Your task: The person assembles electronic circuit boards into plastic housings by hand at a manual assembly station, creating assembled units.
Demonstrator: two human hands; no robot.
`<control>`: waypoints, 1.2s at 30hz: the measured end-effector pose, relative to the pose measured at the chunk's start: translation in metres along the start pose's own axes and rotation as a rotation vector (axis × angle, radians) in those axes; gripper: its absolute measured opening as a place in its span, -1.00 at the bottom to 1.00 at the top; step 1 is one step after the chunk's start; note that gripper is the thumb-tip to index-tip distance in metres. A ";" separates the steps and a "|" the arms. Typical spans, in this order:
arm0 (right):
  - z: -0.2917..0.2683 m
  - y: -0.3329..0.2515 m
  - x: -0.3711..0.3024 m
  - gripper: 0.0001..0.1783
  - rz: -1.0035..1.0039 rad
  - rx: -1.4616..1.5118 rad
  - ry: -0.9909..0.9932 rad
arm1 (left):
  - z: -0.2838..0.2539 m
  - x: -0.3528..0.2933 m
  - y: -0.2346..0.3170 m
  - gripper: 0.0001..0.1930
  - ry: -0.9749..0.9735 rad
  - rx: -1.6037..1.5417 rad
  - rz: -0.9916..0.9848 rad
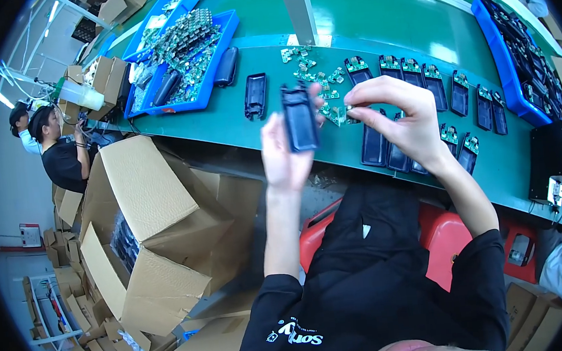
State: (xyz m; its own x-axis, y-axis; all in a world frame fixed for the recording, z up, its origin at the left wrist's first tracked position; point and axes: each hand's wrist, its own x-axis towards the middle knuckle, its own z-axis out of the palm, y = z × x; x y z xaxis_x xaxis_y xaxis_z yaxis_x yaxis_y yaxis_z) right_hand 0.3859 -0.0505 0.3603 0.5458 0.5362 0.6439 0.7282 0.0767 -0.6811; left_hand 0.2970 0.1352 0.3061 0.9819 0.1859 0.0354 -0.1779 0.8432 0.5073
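My left hand (282,149) is wrapped round a black plastic casing half (301,122), held upright above the table's near edge and a little blurred. To its right, the thumb and forefinger of my right hand (398,110) pinch a small piece that looks like a circuit board, mostly hidden by the fingertips. Loose green circuit boards (329,94) lie on the table just beyond both hands. Another black casing half (256,97) rests flat to the left. Around my right hand lie several casing halves with green boards at their top ends, such as one casing (459,93).
Blue bins (205,92) at the left hold piled circuit boards; a blue bin (518,84) at the right holds black casings. A metal post (297,9) rises from the green table (256,29). An open cardboard box (153,185) stands left of me. Other people (61,146) are at far left.
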 end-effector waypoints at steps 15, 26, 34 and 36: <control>-0.001 -0.005 -0.025 -0.76 -0.020 -0.230 0.012 | 0.025 -0.031 -0.055 -0.45 -0.140 0.530 0.045; 0.000 0.004 -0.028 -0.75 -0.146 -0.285 0.035 | 0.025 -0.034 -0.057 -0.43 -0.147 0.592 0.052; 0.001 0.002 -0.030 -0.77 -0.106 -0.310 0.038 | 0.024 -0.033 -0.059 -0.49 -0.129 0.677 0.129; 0.000 0.004 -0.031 -0.78 -0.109 -0.303 -0.019 | 0.023 -0.032 -0.058 -0.52 -0.126 0.727 0.152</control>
State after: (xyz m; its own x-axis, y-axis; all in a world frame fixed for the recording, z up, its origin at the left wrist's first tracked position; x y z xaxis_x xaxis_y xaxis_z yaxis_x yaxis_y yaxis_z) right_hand 0.3719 -0.0672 0.3376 0.4521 0.5544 0.6988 0.8738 -0.1180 -0.4717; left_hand 0.2771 0.0683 0.2955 0.9575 0.1783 0.2266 -0.2678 0.2592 0.9279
